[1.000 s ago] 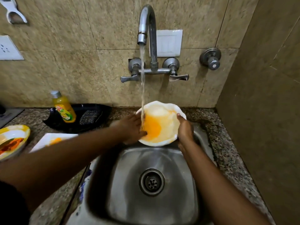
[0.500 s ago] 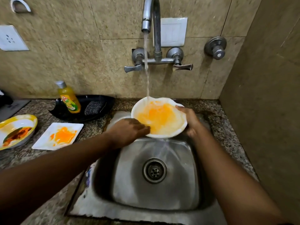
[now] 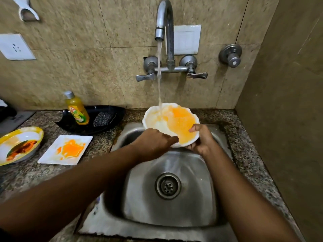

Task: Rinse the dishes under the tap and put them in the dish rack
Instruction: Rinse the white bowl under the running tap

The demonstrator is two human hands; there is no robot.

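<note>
A steel sink (image 3: 174,213) fills the space below and between both forearms, its drain (image 3: 168,186) lying under the hands. A speckled stone counter (image 3: 35,173) spreads out to the left of the left arm. Above the hands, a curved tap (image 3: 165,23) on the tiled wall pours a thin stream of water (image 3: 159,88) straight down.

The stream lands on a white scalloped bowl (image 3: 157,125), held tilted over the far end of the sink with orange residue across its right half. The right hand (image 3: 201,142) grips the bowl's near right rim, thumb lying on the inside and fingers curled underneath. The left hand (image 3: 153,142) is loosely curled, its fingertips pressed against the bowl's near inner edge; whether it grips the rim cannot be told.

Well left of the left hand, a yellow-rimmed plate (image 3: 10,137) with brown food remains sits at the counter's edge. Between it and the sink lies a white square plate (image 3: 50,154) smeared orange. Beyond that, up and left of the left hand, a black tray (image 3: 111,110) holds 1 yellow dish soap bottle (image 3: 76,109) and 1 grey scrubber (image 3: 103,118).
</note>
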